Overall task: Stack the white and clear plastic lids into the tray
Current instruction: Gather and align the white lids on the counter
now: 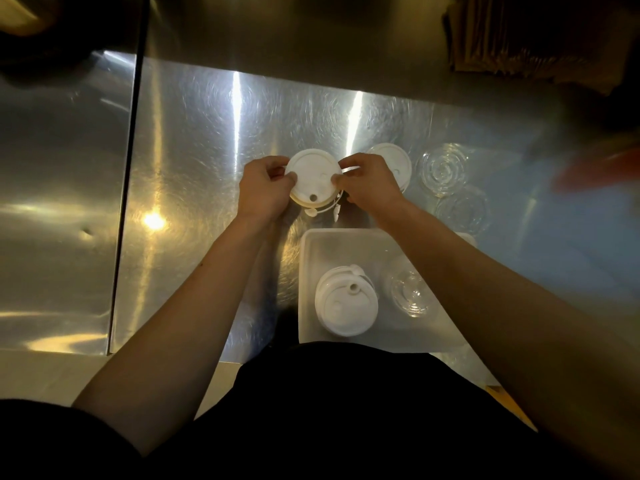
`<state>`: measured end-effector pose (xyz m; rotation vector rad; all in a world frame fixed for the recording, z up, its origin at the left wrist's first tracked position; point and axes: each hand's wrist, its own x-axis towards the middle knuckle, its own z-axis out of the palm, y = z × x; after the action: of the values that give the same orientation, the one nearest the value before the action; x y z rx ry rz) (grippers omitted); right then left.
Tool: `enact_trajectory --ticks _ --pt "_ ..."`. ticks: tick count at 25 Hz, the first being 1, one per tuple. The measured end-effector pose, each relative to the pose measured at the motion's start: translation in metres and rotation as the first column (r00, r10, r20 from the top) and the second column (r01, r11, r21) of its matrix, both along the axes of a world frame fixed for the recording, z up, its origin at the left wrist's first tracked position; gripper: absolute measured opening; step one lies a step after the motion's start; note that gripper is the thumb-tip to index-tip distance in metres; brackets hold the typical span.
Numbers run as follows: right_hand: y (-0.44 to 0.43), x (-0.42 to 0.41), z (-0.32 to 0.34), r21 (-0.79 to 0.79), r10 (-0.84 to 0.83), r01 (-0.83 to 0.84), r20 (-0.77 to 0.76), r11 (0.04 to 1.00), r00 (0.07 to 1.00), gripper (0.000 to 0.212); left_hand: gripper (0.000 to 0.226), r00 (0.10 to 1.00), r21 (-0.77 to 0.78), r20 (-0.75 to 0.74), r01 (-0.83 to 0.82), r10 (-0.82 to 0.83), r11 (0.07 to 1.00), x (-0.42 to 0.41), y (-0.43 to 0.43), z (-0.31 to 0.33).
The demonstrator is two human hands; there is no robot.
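Both hands grip a small stack of white lids [311, 176] above the steel counter, beyond the tray. My left hand [263, 188] pinches its left rim and my right hand [367, 183] pinches its right rim. A loose plug tab hangs from the stack's near edge. Another white lid [398, 164] lies just behind my right hand. Two clear lids [441, 169] [464, 211] lie on the counter to the right. The white tray [306, 258] sits near me, holding a stack of white lids [346, 303] on its left and clear lids [410, 294] on its right, partly under my right forearm.
The steel counter [207, 150] stretches left, with a dark seam [128, 188] running front to back. A blurred red and blue object [599, 174] sits at the right edge. Brown cardboard [512, 32] stands at the back right.
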<state>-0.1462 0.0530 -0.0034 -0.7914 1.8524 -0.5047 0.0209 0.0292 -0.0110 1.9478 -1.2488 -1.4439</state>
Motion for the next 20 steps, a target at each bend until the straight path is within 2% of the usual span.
enact_trajectory --ticks 14,20 --pt "0.014 -0.048 0.02 -0.078 -0.211 0.215 0.059 0.973 0.976 0.034 0.034 0.988 -0.037 -0.111 0.103 -0.106 0.994 -0.051 -0.014 0.018" --pt "0.014 -0.073 0.006 -0.077 -0.297 0.294 -0.032 0.953 0.954 0.034 0.032 0.972 -0.09 -0.1 0.206 -0.215 0.974 -0.081 -0.027 0.01"
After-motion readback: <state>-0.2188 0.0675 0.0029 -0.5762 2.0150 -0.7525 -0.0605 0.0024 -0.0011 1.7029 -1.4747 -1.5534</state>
